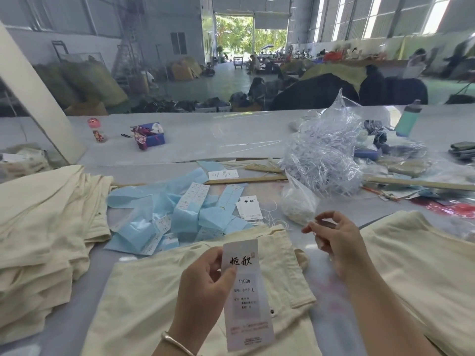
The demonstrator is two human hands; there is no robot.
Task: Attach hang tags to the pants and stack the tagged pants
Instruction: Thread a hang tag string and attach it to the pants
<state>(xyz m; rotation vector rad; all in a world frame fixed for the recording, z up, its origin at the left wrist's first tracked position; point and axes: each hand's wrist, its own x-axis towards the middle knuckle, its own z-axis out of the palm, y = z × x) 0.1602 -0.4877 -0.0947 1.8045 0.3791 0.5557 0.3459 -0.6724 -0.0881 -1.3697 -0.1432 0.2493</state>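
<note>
One stiff, light hang tag (246, 291) sits pinched at its upper edge in the left hand (203, 286), above soft, limp cream pants (205, 278) at six o'clock; the right hand (331, 242), fingers loosely curled, seems to pinch a thin string, best threaded through the tag's top.

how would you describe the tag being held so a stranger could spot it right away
Start at the cream pants lying flat in the near middle of the table. Just above them the left hand pinches a long white hang tag upright. Unlike the small tags lying among the blue paper behind, it is lifted and shows bold black brush characters on top.
</note>
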